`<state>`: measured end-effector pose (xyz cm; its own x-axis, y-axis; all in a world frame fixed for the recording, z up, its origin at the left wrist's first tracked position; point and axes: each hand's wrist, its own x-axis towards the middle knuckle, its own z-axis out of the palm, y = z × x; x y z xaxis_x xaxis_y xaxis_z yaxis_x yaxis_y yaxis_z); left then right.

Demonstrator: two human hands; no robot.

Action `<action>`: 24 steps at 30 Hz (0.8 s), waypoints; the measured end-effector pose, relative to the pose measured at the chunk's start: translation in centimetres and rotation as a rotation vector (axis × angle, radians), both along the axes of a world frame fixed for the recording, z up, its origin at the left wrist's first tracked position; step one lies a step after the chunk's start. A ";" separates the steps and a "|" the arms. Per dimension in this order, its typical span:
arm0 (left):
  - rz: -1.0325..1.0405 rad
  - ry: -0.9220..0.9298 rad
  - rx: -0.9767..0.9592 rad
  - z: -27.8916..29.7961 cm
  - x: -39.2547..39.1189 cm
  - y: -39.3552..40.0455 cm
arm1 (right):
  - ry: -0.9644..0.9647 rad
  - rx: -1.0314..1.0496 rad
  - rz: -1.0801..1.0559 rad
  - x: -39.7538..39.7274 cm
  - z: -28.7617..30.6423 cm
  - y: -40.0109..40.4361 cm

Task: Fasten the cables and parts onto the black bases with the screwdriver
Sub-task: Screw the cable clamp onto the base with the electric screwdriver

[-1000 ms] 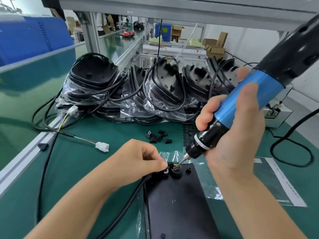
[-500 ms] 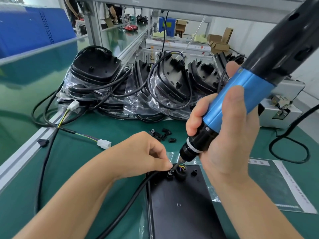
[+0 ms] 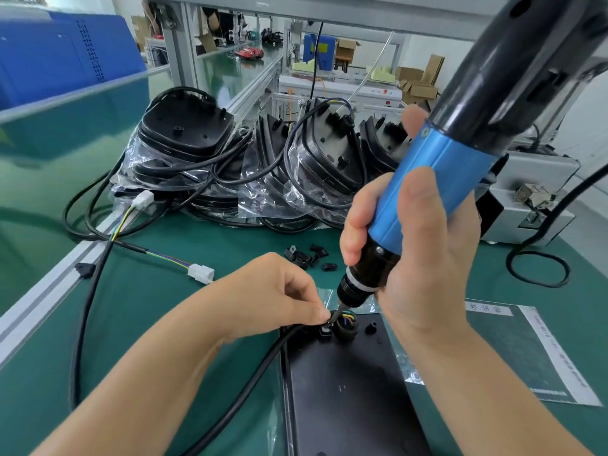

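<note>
On the flat matte base [image 3: 345, 390], left grip [image 3: 273, 301] pinches a clamp [image 3: 325, 330]; right grip [image 3: 418, 258] wraps the smooth cylindrical screwdriver [image 3: 434, 179].

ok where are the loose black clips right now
In the head view the loose black clips lie on the green mat near centre, just beyond the left hand and left of the screwdriver, in front of the bagged bases.

head cam | faces forward-down | close over green bench [image 3: 204, 324] | single view

Glossy blue metal screwdriver [image 3: 437, 189], matt black plastic base [image 3: 348, 390], crinkled clear bags [image 3: 263, 192].
</note>
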<state>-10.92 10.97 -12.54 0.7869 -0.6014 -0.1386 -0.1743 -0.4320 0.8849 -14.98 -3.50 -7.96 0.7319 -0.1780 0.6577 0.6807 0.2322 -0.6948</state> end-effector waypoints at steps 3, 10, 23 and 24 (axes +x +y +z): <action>0.014 0.035 -0.034 0.1 0.0 -0.1 | -0.007 0.004 0.001 0.0 0.0 0.1; 0.022 0.054 -0.047 -0.1 0.1 -0.1 | -0.009 0.000 -0.007 0.0 -0.2 0.1; 0.032 0.115 -0.100 -0.8 0.3 0.0 | 0.070 0.032 0.021 0.5 -0.5 0.0; 0.035 0.117 -0.104 -0.8 0.3 0.0 | 0.076 0.032 0.033 0.6 -0.6 0.0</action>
<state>-10.60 11.01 -13.39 0.7899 -0.5895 -0.1690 -0.0535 -0.3407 0.9386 -14.39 -3.50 -8.52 0.7853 -0.1734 0.5943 0.6180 0.2764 -0.7360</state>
